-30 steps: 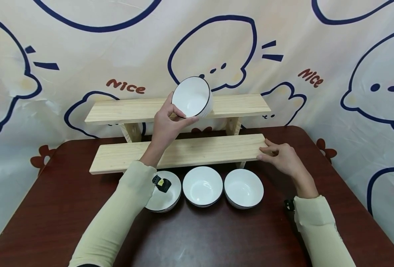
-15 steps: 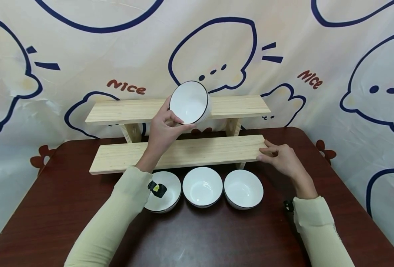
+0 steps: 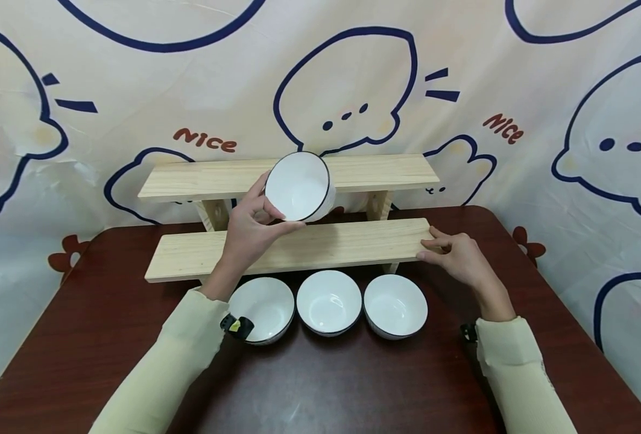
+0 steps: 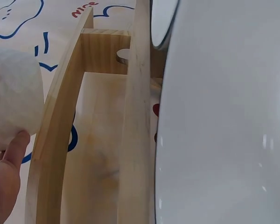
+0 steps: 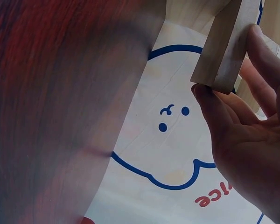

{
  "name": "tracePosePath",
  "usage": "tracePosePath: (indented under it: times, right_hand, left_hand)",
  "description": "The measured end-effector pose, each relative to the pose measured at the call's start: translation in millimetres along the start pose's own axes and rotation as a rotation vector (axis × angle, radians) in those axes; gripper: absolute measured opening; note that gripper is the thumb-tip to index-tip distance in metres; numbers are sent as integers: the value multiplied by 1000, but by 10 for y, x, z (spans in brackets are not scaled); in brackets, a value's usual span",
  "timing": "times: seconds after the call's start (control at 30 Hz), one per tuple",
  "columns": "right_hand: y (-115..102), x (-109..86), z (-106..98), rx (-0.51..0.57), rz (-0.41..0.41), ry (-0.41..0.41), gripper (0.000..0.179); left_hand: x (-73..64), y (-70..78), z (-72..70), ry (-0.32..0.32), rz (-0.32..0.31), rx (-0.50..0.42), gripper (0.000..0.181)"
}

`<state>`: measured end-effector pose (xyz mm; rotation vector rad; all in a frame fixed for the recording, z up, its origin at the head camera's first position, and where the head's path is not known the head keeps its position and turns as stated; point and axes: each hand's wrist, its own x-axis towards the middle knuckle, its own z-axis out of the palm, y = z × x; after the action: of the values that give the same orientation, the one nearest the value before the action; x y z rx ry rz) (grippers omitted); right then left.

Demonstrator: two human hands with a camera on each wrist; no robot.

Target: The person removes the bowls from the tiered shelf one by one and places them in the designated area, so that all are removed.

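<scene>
My left hand (image 3: 251,232) grips a white bowl (image 3: 297,185) with a dark rim by its lower left edge, thumb and fingers on the rim. The bowl is tilted, its inside facing me, in front of the upper board of a two-tier wooden shelf (image 3: 190,254). In the left wrist view the same bowl (image 4: 16,93) shows its pale outer wall. At the right end of the lower board, my right hand (image 3: 453,256) pinches the board's end between thumb and fingers. The right wrist view shows this board end (image 5: 219,56) in that hand (image 5: 252,126).
Three more white bowls stand in a row before the shelf: left (image 3: 268,307), middle (image 3: 329,302) and right (image 3: 396,306). They sit on a dark red-brown table (image 3: 320,392). A printed cloth (image 3: 320,78) hangs behind the shelf.
My left hand has brought the bowl down and slightly left, from the upper board's height toward the lower board. The right hand stays at the lower board's end.
</scene>
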<state>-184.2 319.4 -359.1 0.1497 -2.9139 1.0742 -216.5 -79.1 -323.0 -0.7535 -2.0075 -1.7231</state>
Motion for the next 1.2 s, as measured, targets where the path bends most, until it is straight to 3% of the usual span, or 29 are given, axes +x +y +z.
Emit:
tracePosePath:
  times: [0.2,0.6,0.97,1.2]
  right_hand:
    - [-12,1,4,7,13,-7,44]
    - [0,-5,-3,8,2,-2,43]
    - [7,-2,4,8,-2,-2,43]
    - [-2,-18,-2,14,-13,2,43]
  left_hand:
    - [-109,6,-74,4,-33,12,29]
    - [-181,118,-179,-17,-7,74,31]
    - [-340,189,-370,-50,-132,144,31]
    - [-450,228,-527,-59,-150,215,31]
